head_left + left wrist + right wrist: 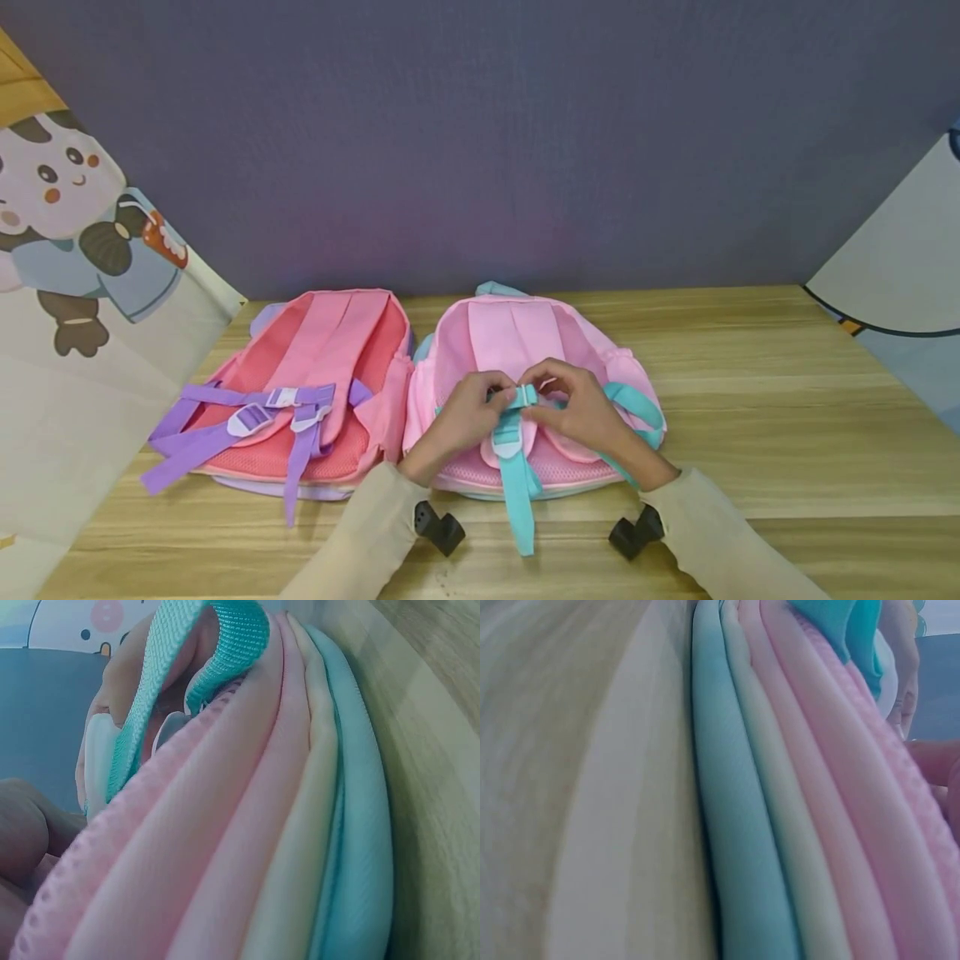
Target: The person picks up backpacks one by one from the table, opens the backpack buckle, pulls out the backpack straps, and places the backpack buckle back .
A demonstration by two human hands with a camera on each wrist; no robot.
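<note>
A light pink backpack (517,333) lies straps up on the wooden table. Over its middle, my left hand (472,408) pinches the teal strap and buckle (521,397) from the left, and my right hand (573,404) pinches the same piece from the right. Below the hands a white slider (507,450) sits on the teal strap, whose loose end (519,508) hangs over the bag's lower edge. The left wrist view has the bag's layered side (225,825) and teal webbing (150,690); much of the fingers is hidden there and in the right wrist view.
A coral pink backpack (322,358) with purple straps (202,442) lies directly to the left, its white buckle (285,397) on top. Behind the table (750,417) rises a dark wall panel (510,150). Cartoon-printed sheets (67,250) stand at both sides.
</note>
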